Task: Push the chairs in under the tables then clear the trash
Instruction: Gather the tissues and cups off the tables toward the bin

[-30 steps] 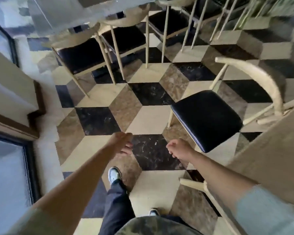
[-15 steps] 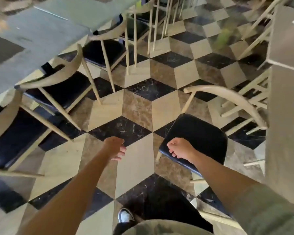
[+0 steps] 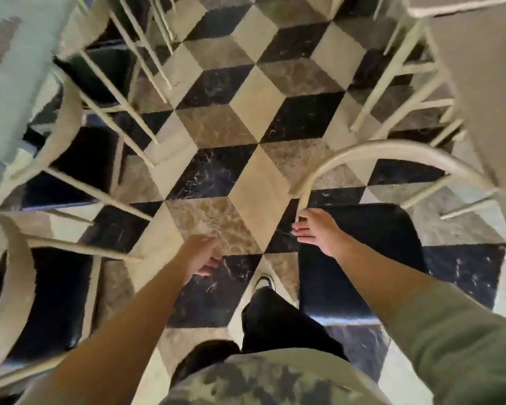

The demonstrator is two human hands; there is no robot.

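Both hands are apart and holding nothing: the left hand hangs loosely curled over the floor, while the right hand has reached forward since a moment ago, its fingers now touching the chair backrest's near end. That chair stands pulled out just right of the hands, beside the right table, probably ready to be pushed in.
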